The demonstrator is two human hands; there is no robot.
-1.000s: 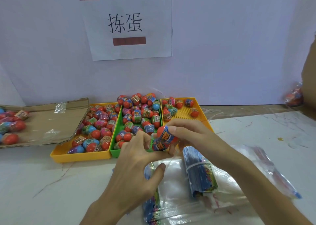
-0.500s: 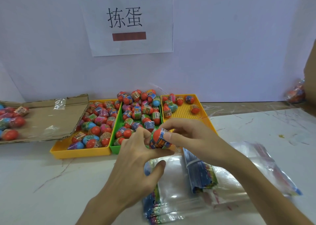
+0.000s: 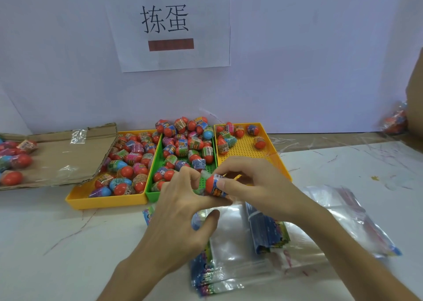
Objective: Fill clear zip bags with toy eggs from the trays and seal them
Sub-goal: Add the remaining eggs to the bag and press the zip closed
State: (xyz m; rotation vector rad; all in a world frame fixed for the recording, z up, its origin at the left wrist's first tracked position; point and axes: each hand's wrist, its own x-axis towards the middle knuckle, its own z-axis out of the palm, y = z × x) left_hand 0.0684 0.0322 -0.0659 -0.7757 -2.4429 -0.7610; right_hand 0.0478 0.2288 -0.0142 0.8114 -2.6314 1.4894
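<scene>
At the centre of the frame the right hand [image 3: 258,186] has its grip clamped on a toy egg [image 3: 214,186], an orange-red shell with a printed wrapper band, pinched between thumb and curled fingers. The left hand [image 3: 183,211] meets it from the left: its fingers curl against the egg's left side and underside, so that grip is closed on the same egg, while the thumb sticks out free lower down, above the bags. The egg is held in the air just in front of the near end of the green tray [image 3: 152,194], which is heaped with more eggs. Touching it on the left is a yellow tray [image 3: 107,201], also full; touching it on the right is a second yellow tray [image 3: 245,147], with only a few eggs at its far end and its dotted floor mostly bare. In the lower centre and lower right a stack of clear zip bags [image 3: 240,266] lies flat on the white desk [image 3: 57,243], and a banded bundle of blue printed sheets [image 3: 265,234] rests on top of them. At the left edge a flattened cardboard piece [image 3: 61,154] carries several loose eggs [image 3: 13,163]. A paper sign [image 3: 169,23] with two black characters hangs on the wall at upper centre.
</scene>
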